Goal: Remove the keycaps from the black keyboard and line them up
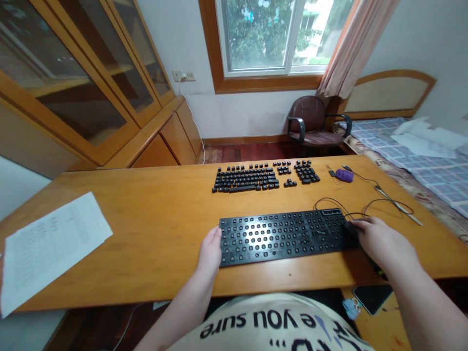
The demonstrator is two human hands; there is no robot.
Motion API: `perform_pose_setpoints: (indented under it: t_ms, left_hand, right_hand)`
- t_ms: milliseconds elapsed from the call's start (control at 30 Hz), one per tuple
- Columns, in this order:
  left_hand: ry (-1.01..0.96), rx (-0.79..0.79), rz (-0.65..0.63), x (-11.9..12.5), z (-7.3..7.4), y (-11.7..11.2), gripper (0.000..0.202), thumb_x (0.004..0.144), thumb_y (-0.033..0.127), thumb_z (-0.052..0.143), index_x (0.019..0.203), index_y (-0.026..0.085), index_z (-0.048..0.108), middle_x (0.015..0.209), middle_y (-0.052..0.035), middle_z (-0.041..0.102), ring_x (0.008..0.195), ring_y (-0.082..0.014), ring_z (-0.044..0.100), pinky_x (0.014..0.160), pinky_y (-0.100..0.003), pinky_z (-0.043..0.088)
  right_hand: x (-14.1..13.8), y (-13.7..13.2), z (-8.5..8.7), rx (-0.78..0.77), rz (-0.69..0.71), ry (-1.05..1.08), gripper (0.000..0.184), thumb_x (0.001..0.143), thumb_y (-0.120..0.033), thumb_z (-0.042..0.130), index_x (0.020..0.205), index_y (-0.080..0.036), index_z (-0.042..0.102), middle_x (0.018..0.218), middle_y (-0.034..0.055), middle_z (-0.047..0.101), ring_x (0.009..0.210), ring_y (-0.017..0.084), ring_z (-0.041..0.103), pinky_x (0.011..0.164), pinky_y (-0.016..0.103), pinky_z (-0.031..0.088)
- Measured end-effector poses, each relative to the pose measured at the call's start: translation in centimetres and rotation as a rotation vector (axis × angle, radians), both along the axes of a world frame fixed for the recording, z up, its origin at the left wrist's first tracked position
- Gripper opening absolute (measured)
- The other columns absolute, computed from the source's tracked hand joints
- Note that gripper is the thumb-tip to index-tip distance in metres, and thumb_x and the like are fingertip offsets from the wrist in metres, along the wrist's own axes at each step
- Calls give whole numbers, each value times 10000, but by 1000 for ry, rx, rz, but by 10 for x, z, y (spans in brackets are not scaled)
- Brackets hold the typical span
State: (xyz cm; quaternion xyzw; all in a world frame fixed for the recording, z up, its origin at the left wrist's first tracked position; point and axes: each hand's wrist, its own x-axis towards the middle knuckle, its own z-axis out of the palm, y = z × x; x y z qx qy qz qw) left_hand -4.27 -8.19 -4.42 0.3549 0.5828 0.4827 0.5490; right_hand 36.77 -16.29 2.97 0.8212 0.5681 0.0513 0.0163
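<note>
A black keyboard base (288, 236) with its keycaps off lies on the wooden desk in front of me, rows of bare switch posts showing. At its left end my left hand (211, 248) grips the edge, thumb on top. My right hand (378, 239) is closed at the right end around a dark object (353, 236) that I cannot make out. Beyond the base, the loose black keycaps (246, 179) are laid out in keyboard order. A cable (329, 199) runs from the base's upper right.
Printed sheets (54, 243) lie on the desk (153, 229) at left. Toward the right are a purple item (344, 175), a thin pointed tool (398, 204) and looping cable. A phone (373, 298) rests below the desk edge. An armchair (310, 119) stands behind the desk, beside a bed (431, 165).
</note>
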Motion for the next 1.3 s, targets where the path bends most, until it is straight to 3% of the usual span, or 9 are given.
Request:
perform_pose_setpoints:
  t_ms: [100, 267, 400, 800, 1000, 1100, 1167, 1233, 1300]
  left_hand:
    - [18, 8, -2, -1, 0, 1, 436, 721, 492, 607, 968, 137, 662, 1079, -124, 661, 1062, -264, 571, 968, -404, 387]
    - [47, 17, 22, -1, 0, 4, 415, 707, 485, 615, 926, 135, 662, 977, -103, 684, 941, -241, 607, 905, -378, 424]
    - [80, 55, 36, -2, -5, 2, 412, 725, 467, 599, 953, 128, 654, 967, -99, 681, 913, -235, 607, 891, -375, 429]
    - [151, 89, 73, -1, -6, -3, 283, 807, 356, 555, 991, 172, 667, 1056, -84, 671, 1048, -237, 572, 994, -372, 360]
    - [165, 96, 73, 0, -7, -3, 263, 808, 349, 555, 976, 186, 674, 1046, -78, 674, 1036, -235, 579, 992, -373, 364]
    - [168, 95, 95, -1, -8, -3, 271, 794, 350, 570, 976, 177, 674, 1039, -82, 675, 1036, -239, 579, 995, -377, 360]
    - [170, 102, 93, -1, -7, -3, 277, 795, 357, 565, 974, 175, 672, 1036, -84, 675, 1038, -240, 578, 994, -376, 361]
    - [184, 109, 89, -2, -6, -3, 279, 796, 362, 561, 974, 176, 670, 1043, -83, 673, 1046, -239, 574, 996, -372, 359]
    - [189, 96, 87, -2, -5, -3, 288, 796, 372, 556, 974, 174, 667, 1044, -84, 672, 1039, -238, 576, 991, -377, 362]
  right_hand:
    - [-60, 18, 12, 192, 273, 53, 321, 869, -251, 430, 1095, -261, 659, 1151, 73, 607, 838, 206, 626, 685, 316, 495]
    - [-211, 49, 17, 130, 1158, 212, 349, 897, -241, 417, 1209, -306, 558, 1207, 56, 567, 908, 195, 563, 751, 328, 476]
    - [-252, 50, 14, -42, 1239, 228, 334, 890, -250, 445, 1204, -272, 558, 1128, 67, 583, 817, 180, 540, 668, 309, 460]
    - [-58, -25, -31, 151, 656, 269, 386, 844, -123, 429, 1100, -308, 650, 1149, 62, 617, 983, 183, 612, 802, 316, 511]
    - [33, -48, -24, 129, 279, 144, 302, 849, -238, 457, 1034, -278, 692, 1137, 81, 626, 881, 219, 657, 671, 305, 517]
    - [39, -42, -8, 108, 38, 23, 287, 851, -260, 462, 951, -237, 730, 1080, 125, 653, 789, 235, 665, 604, 328, 482]
    - [22, -32, -1, 299, -29, -18, 293, 855, -294, 483, 1024, -200, 703, 1106, 134, 635, 889, 251, 642, 660, 324, 495]
    - [-3, -22, -2, 437, 49, -20, 310, 867, -280, 471, 1113, -230, 653, 1174, 104, 601, 971, 236, 613, 723, 314, 504]
    - [-21, -13, -8, 287, 275, 39, 309, 867, -251, 454, 1099, -284, 656, 1183, 55, 600, 934, 204, 626, 705, 290, 512]
